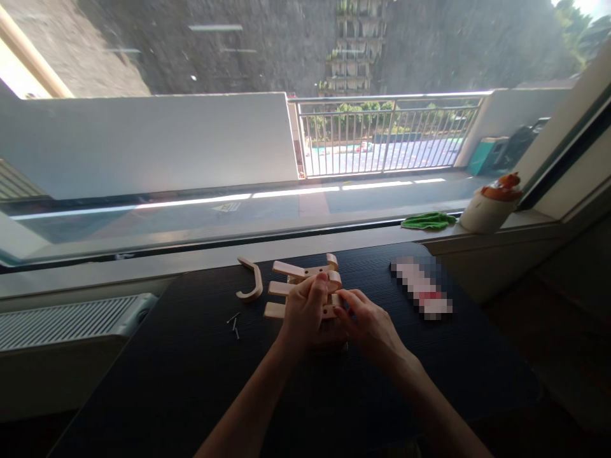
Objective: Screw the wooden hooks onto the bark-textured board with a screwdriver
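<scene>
A pale wooden rack-like assembly (286, 267) lies at the table's far middle, with three arms pointing left, curled ends on the right and dark holes. My left hand (308, 302) is closed around its middle arm, thumb on top near the curled end. With bent fingers, my right hand (365, 318) pinches the right end of the nearest arm; the fingertips are partly hidden. A loose curved wooden hook (258, 280) lies to the left, apart from the assembly. Several small metal screws (233, 323) are scattered below that hook. The assembly's underside is hidden by my hands.
The dark table (191, 381) stands against a window sill (305, 245). On its right lies a blurred-out flat object (424, 292). A green cloth (428, 221) and a white pot with an orange top (489, 210) sit on the sill. A radiator (76, 321) is at the left.
</scene>
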A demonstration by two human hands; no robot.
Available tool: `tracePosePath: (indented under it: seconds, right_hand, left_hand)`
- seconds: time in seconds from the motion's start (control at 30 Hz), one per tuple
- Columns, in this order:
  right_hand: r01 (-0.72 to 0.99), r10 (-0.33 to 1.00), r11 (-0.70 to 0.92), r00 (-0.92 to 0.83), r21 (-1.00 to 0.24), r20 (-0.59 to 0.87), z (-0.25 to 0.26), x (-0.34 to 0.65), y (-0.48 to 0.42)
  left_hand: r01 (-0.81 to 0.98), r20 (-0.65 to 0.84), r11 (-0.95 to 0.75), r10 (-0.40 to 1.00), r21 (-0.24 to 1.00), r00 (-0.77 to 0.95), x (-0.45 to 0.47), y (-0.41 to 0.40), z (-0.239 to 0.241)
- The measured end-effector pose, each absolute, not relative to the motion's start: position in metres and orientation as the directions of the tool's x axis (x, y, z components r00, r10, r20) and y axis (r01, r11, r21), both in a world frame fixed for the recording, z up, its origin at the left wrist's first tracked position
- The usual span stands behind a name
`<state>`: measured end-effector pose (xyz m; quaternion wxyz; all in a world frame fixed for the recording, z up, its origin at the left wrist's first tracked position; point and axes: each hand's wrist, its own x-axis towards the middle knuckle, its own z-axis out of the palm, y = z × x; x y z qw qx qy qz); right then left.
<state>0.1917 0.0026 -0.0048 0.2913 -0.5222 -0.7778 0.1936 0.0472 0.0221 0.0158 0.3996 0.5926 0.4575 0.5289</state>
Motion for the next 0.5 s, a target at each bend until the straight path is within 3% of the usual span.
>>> tracePosePath:
  seconds: [0.13,0.23,0.5]
  right_hand:
    - [0.705,0.924,0.382,-0.279,-0.598,0.261,-0.003,0.191,0.002]
    - [0.71,0.923,0.384,-0.275,-0.591,0.27,-0.004,0.191,0.002]
    - [0.701,0.923,0.382,-0.266,-0.602,0.277,-0.006,0.19,0.001]
  left_hand:
    - [0.041,0.181,-0.191,0.969,0.981,0.167,0.047,0.039,0.02]
    - [-0.017,0.173,-0.173,0.968,0.985,0.184,0.044,0.045,0.023]
    - [-0.019,0.227,-0.233,0.96,0.972,-0.167,0.038,0.034,0.023]
